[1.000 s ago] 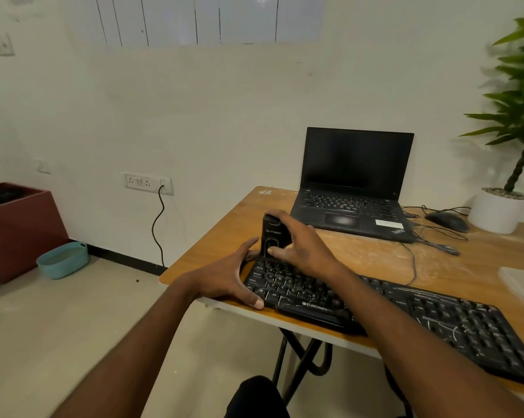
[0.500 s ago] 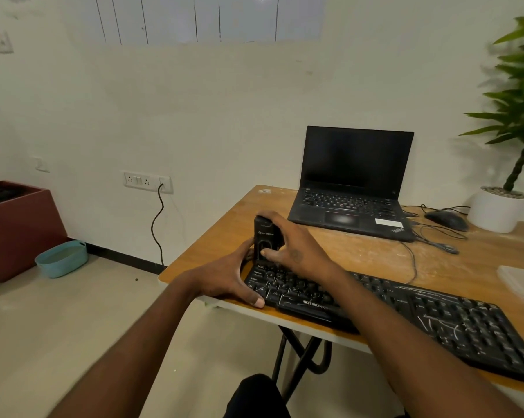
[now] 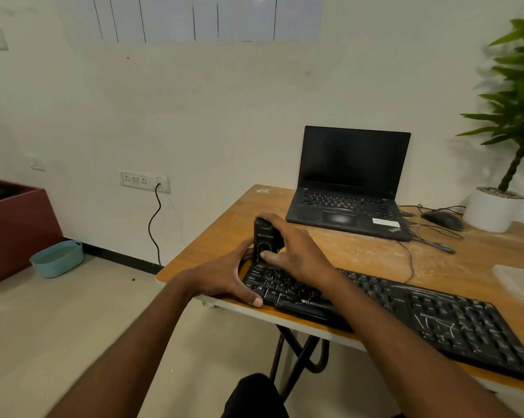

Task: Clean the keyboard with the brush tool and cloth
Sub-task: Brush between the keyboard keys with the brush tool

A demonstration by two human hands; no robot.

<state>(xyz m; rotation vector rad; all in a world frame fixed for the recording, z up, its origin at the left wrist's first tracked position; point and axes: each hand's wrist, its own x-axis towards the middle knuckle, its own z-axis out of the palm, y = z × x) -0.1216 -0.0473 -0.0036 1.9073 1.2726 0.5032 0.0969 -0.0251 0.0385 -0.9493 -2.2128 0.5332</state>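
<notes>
While the keyboard [image 3: 390, 306] lies along the counter's [image 3: 360, 254] near edge, white streaks cover its keys, so I judge cleaning barely begun. My right hand [image 3: 296, 254] wraps its fingers round the upright black brush [image 3: 265, 236] at the keyboard's left end; my left hand [image 3: 227, 276], fingers spread, braces that corner. Whether a cloth is out, I cannot tell.

The keyboard [image 3: 405, 309] carries the brand "ZEBRONICS" on its front edge just below the right grip [image 3: 296, 251], and the laptop [image 3: 349, 212] beyond it bears "ThinkPad" at its palm-rest corner.
</notes>
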